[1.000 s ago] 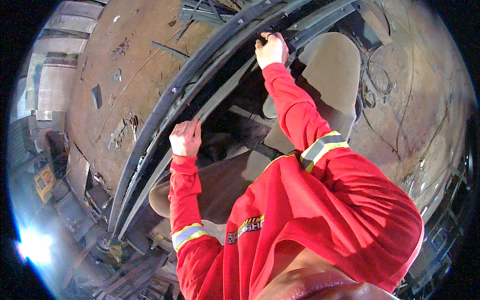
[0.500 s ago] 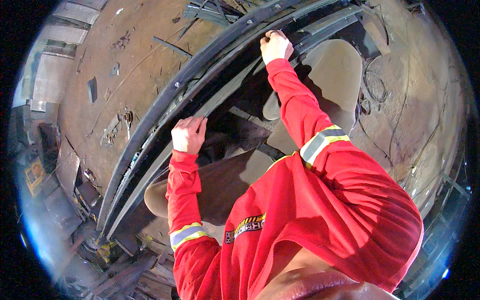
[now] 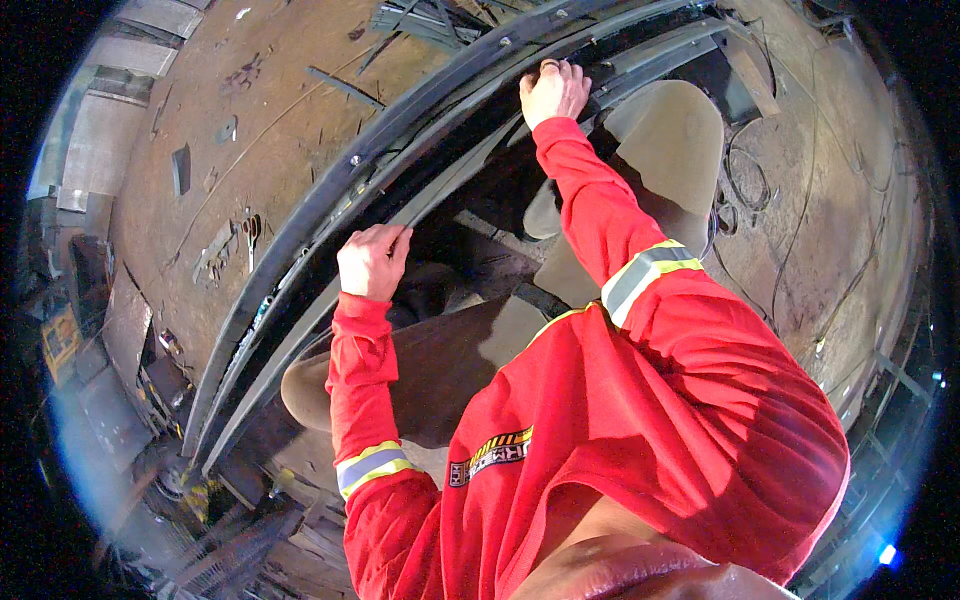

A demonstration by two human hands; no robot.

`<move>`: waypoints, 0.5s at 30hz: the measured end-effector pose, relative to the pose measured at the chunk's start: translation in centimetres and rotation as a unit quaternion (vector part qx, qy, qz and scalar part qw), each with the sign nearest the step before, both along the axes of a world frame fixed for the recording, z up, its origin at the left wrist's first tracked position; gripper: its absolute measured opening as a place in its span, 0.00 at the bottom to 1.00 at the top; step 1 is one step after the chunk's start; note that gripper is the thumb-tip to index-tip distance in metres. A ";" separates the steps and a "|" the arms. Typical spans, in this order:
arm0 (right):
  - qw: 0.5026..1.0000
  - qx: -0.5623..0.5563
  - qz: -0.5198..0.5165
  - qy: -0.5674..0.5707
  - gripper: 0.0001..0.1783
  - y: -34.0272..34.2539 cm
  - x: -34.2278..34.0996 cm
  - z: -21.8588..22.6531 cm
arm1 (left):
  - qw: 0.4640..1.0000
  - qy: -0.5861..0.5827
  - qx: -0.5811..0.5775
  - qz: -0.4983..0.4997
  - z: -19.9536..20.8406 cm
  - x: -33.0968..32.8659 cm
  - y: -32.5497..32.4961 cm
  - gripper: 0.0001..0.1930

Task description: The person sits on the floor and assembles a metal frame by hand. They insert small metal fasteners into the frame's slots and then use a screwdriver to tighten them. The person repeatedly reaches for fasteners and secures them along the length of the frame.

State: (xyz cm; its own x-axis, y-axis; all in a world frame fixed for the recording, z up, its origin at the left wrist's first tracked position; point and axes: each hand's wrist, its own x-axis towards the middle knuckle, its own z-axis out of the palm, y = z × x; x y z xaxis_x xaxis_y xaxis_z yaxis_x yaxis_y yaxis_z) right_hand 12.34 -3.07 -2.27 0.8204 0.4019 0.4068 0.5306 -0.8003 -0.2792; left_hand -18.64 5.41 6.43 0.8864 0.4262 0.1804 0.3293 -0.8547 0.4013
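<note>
Head view: left hand (image 3: 372,262) closed on the grey inner strip (image 3: 440,188), which curves alongside the bolted outer rail (image 3: 350,167); right hand (image 3: 555,93) bent-fingered farther up the bars, grip indeterminable. Since a second earlier, the framing has shifted slightly, both hands staying put, suggesting steadying.

Right fingers (image 3: 567,76) — tips apparently hidden, grip unclear.
</note>
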 end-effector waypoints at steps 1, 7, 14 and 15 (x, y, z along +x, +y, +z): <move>1.000 -0.009 0.000 0.001 0.15 0.0 -0.1 0.2 | 1.000 -0.002 0.004 0.002 0.0 0.1 0.1 0.07; 1.000 -0.022 -0.003 0.009 0.15 0.0 0.0 0.4 | 1.000 -0.025 0.006 0.001 -0.3 0.1 0.1 0.06; 0.999 -0.018 0.017 0.026 0.16 -0.4 -0.1 0.2 | 1.000 -0.014 0.002 0.009 -0.6 0.0 0.3 0.06; 0.999 -0.022 0.019 0.030 0.16 -0.6 -0.3 0.4 | 1.000 -0.004 -0.001 0.011 -0.5 0.0 0.3 0.06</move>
